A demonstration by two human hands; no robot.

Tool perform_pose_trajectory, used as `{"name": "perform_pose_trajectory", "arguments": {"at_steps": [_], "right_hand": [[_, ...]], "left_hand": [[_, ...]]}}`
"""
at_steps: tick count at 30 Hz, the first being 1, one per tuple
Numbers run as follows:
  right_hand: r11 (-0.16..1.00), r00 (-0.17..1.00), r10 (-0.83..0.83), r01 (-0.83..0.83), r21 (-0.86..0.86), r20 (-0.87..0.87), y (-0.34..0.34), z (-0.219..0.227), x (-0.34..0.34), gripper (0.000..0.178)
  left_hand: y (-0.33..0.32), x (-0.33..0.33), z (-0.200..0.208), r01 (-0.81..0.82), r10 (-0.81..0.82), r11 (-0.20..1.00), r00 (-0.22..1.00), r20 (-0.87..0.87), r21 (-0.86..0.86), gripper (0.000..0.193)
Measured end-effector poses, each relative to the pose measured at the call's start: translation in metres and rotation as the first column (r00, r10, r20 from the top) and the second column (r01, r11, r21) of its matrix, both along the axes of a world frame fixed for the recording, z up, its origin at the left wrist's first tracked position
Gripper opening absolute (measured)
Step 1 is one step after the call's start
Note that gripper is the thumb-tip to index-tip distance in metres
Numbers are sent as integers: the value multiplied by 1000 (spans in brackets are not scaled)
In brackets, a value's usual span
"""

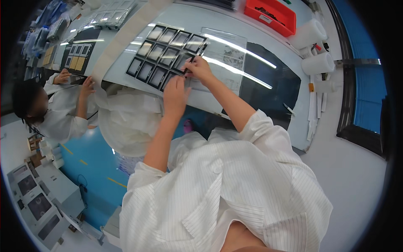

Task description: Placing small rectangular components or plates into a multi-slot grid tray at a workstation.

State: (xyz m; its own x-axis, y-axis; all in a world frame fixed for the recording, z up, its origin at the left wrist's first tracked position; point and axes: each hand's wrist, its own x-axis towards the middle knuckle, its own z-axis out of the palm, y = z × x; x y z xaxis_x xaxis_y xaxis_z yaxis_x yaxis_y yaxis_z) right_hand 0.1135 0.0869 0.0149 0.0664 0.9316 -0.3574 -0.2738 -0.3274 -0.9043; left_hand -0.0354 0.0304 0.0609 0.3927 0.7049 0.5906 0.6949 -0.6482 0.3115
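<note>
Several black square frames with pale, glossy panes (pixel 168 56) lie edge to edge in rows on the white table. My right hand (pixel 199 69) is at the near right corner of this block, its thumb and fingers drawn together over a frame there. Whatever those fingertips pinch is too small to make out. Just left of it, my left hand (pixel 175 94) reaches over the block's near edge. Motion blurs its fingers, and they partly cover the nearest frames.
A clear sheet (pixel 226 46) and a dark mat (pixel 273 75) lie right of the frames. Farther back stands a red bin (pixel 268 31) of small dark parts, with white rolls (pixel 317 63) along the right. A white-lined round bin (pixel 126 122) stands below the table edge; a co-worker (pixel 58 103) works at left.
</note>
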Motion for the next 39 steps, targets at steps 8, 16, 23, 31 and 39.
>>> {"name": "perform_pose_trajectory", "arguments": {"at_steps": [8,16,23,31,39], "right_hand": [[999,998,33,-34,25,57,-113,53,169,22],[945,-15,280,179,-273,960,-218,82,201,44],[945,217,34,-325,40,976,-197,65,110,54],[965,-105,81,-241,-104,991,-207,13,117,67],[919,120,-357,221,325,927,-218,-11,140,66]], "left_hand": [[-82,-23,-2,561,487,259,627,608,-786,18],[-78,33,-37,802,380,84,523,763,-592,15],[-80,74,-32,887,504,-11,404,763,-462,20],[-73,78,-74,557,296,84,777,555,-826,23],[-21,74,-80,255,-70,687,955,288,-680,40]]}}
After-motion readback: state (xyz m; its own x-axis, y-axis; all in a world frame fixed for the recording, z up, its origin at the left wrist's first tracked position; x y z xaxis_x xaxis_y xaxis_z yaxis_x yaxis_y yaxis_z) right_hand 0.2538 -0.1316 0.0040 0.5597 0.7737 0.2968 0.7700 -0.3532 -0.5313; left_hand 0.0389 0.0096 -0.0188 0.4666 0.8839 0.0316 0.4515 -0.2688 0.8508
